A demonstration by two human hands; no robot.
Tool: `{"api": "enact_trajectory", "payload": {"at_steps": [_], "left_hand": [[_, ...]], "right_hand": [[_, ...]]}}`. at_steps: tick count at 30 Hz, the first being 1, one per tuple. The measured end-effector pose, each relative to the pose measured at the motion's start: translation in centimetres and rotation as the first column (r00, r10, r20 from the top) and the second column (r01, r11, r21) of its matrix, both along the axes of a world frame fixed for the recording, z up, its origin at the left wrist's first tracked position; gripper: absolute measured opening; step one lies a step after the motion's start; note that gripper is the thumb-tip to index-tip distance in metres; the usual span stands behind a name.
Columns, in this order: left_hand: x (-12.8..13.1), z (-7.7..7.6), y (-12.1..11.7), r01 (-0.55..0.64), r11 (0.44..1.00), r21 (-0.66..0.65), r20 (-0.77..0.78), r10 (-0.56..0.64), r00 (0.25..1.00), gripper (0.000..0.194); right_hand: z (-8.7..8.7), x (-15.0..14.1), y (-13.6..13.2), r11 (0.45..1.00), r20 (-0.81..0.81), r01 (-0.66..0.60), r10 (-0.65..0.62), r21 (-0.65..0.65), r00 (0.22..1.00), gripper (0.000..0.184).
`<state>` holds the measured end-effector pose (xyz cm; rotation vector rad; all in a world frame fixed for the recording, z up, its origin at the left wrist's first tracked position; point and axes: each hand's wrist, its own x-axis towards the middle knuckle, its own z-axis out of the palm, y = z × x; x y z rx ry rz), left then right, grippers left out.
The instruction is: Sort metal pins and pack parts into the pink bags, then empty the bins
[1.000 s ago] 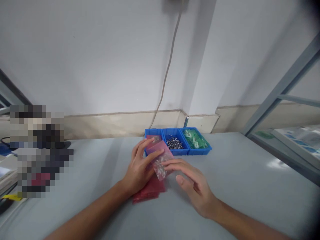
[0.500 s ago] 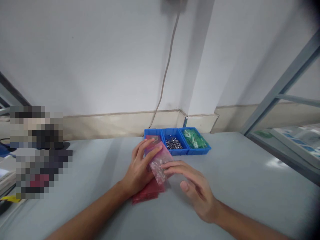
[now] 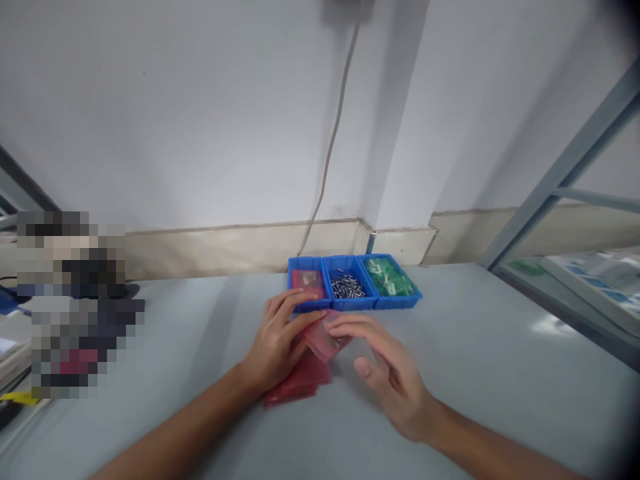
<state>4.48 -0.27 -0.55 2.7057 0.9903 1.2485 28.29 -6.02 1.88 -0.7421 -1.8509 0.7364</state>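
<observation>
A small pink, clear plastic bag [image 3: 325, 343] tilts above a stack of red plastic bags [image 3: 300, 383] on the table. My left hand [image 3: 277, 340] grips its left edge, the thumb hidden beneath. From the right, my right hand [image 3: 390, 373] lays its stretched fingertips on the bag's face, with the thumb held apart. Just beyond my left fingers, the left blue bin [image 3: 307, 260] contains a red bag [image 3: 304, 283]. In the middle blue bin [image 3: 345, 260] lie many thin metal pieces [image 3: 347, 285]. Green plastic packets [image 3: 390, 278] fill the right blue bin [image 3: 400, 303].
The grey table [image 3: 200, 347] meets a white wall behind the bins, where a cable [image 3: 333, 140] hangs down. A metal frame [image 3: 560, 170] rises at the right. A person [image 3: 90, 300], blurred out, is at the far left beside papers.
The pink bag has come down and tipped flatter, nearer to me. My left fingers have lowered with it, uncovering the red bag in the left bin. My right hand has shifted slightly left.
</observation>
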Motion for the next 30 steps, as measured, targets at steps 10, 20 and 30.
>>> {"api": "enact_trajectory", "payload": {"at_steps": [10,20,30], "left_hand": [[0.0,0.4,-0.4,0.115,0.993,0.003,0.028,-0.115,0.993,0.021],[0.2,-0.1,-0.7,0.211,0.976,0.054,0.057,-0.214,0.975,0.014],[0.4,-0.2,-0.8,0.177,0.978,0.109,0.073,-0.186,0.98,0.002]], "right_hand": [[-1.3,-0.5,1.1,0.949,0.044,0.261,-0.257,-0.179,0.965,0.028],[-0.9,-0.4,1.3,0.969,0.029,0.176,-0.174,-0.176,0.984,0.013],[-1.2,-0.4,1.1,0.963,0.01,0.137,-0.139,-0.233,0.99,0.02]]}}
